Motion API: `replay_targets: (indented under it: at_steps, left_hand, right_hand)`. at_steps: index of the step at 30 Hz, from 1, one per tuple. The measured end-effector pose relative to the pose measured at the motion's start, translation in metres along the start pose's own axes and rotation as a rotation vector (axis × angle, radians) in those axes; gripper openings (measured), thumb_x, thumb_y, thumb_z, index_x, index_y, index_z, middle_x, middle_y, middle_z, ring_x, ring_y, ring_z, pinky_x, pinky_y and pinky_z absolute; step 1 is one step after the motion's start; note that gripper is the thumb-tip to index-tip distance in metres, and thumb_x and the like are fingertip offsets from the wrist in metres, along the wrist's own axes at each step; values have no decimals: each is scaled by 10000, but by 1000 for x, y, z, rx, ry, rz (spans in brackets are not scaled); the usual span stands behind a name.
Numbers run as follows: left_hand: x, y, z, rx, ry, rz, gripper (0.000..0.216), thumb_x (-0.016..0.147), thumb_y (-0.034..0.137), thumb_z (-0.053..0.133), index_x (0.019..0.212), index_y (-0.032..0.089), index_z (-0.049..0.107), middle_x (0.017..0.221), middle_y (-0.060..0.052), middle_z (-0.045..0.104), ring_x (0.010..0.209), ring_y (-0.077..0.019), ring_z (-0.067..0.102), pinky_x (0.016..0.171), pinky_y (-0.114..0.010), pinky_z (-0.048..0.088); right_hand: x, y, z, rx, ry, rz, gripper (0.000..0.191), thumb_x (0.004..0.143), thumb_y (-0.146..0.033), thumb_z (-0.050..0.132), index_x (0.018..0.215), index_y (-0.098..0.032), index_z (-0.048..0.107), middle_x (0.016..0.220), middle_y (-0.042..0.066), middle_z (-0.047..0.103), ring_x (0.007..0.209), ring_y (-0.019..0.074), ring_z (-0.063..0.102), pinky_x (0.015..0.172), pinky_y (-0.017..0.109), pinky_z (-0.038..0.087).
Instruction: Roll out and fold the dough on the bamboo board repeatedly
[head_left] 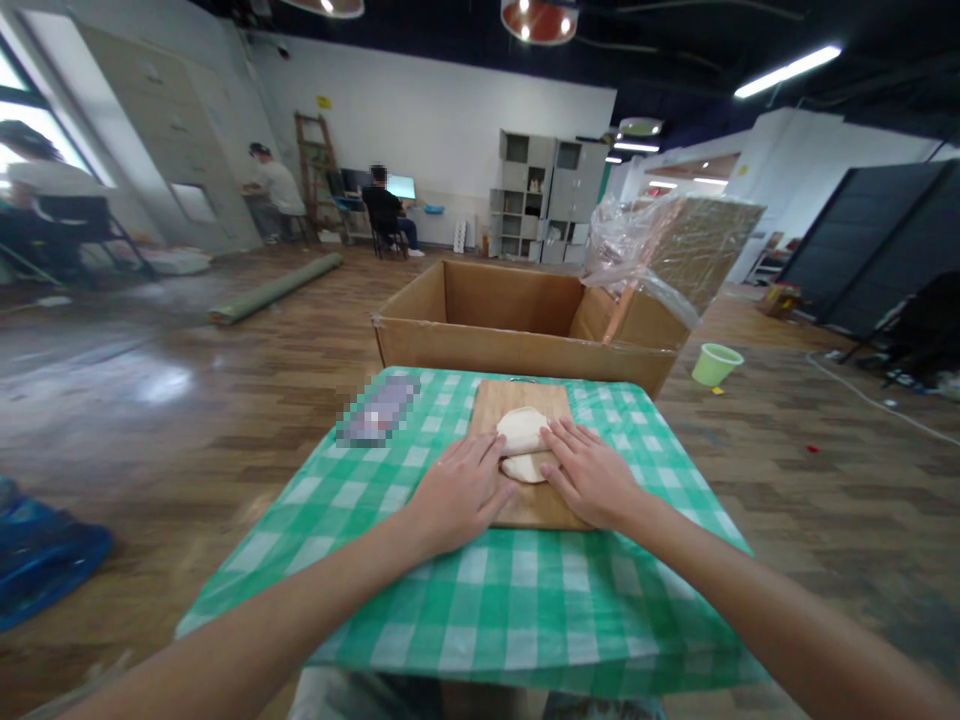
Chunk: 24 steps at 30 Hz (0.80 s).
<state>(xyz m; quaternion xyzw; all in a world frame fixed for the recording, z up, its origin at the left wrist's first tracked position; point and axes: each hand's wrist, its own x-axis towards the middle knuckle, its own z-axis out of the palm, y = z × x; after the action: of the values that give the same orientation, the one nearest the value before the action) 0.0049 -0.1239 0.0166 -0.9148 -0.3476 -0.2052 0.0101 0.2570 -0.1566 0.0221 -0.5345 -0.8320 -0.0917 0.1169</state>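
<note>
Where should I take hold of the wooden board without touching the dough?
Probably by the far corners of the wooden board, from left and right: it lies flat, dough covers its middle, and the left hand and right hand overlap its sides.

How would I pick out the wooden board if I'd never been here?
Start at the big open cardboard box, then the green-and-white checked cloth in front of it. Partly beneath the left hand and right hand lies the wooden board: a plain tan rectangle among checks, with pale dough on top.
</note>
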Motion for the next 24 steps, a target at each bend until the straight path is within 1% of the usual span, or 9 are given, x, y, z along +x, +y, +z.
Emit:
replay_targets:
  at_steps: [2,4,6,7,10,13,16,19,24]
  left_hand:
    - [1,2,-5,7,-5,0,465,1033,456,438,1385,170,542,1431,-152,594,1321,-298,549,1143,-473,406]
    - [11,0,-8,20,-22,-25,364,1047,411,405,1222,190,636,1256,-132,675,1197,-290,611,1063,-462,462]
    - [25,-5,-6,16,-38,-62,360,1064,364,357,1030,203,678,1084,-109,699,1066,-270,645,964,-429,503]
    - [31,-9,-4,0,-39,-76,372,1067,347,345,974,207,677,1041,-101,695,1023,-258,650,923,-410,512]
    - [46,-19,5,-89,-33,-106,363,1067,338,352,934,213,666,1012,-82,681,941,-224,652,852,-361,518]
    - [53,-25,13,-146,-58,-164,372,1064,350,353,891,204,648,983,-75,672,868,-201,653,805,-337,513]
    - [53,-23,16,-65,-92,-236,362,1054,344,353,897,190,640,992,-88,669,876,-209,664,791,-343,511]
    - [49,-12,16,115,-113,-222,335,1046,311,334,983,178,635,1017,-111,681,924,-247,675,786,-368,506]
    - [43,5,14,214,-165,-228,358,1055,332,288,1050,170,608,1011,-129,706,868,-266,691,735,-379,503]
  right_hand:
    - [3,-3,-10,-6,-14,21,555,1085,-476,296,1428,-160,597,1457,141,620,1352,299,568,1096,452,433]
    - [13,-3,-19,-38,-49,101,570,1094,-461,257,1151,-193,757,1191,117,768,1097,284,713,932,401,504]
    - [30,1,-23,-96,-68,207,651,1096,-469,238,895,-198,794,966,114,801,901,270,745,795,366,506]
    - [39,3,-23,-119,-66,246,665,1095,-471,245,840,-196,794,923,119,799,871,270,744,760,357,496]
    - [60,7,-16,-122,-66,273,605,1088,-439,296,865,-197,804,954,124,796,897,269,734,746,348,485]
    - [67,6,-4,-76,-98,290,524,1079,-400,324,933,-198,784,1010,123,782,930,271,721,774,359,496]
    - [60,0,7,-53,-98,341,469,1080,-384,299,1035,-178,718,1073,136,743,930,273,704,763,370,508]
    - [45,-6,12,-50,-86,338,466,1092,-381,230,1123,-160,639,1127,160,691,932,272,677,777,381,516]
    - [29,-9,11,-53,-45,265,485,1095,-429,214,1132,-155,613,1187,176,639,1130,316,573,987,454,461]
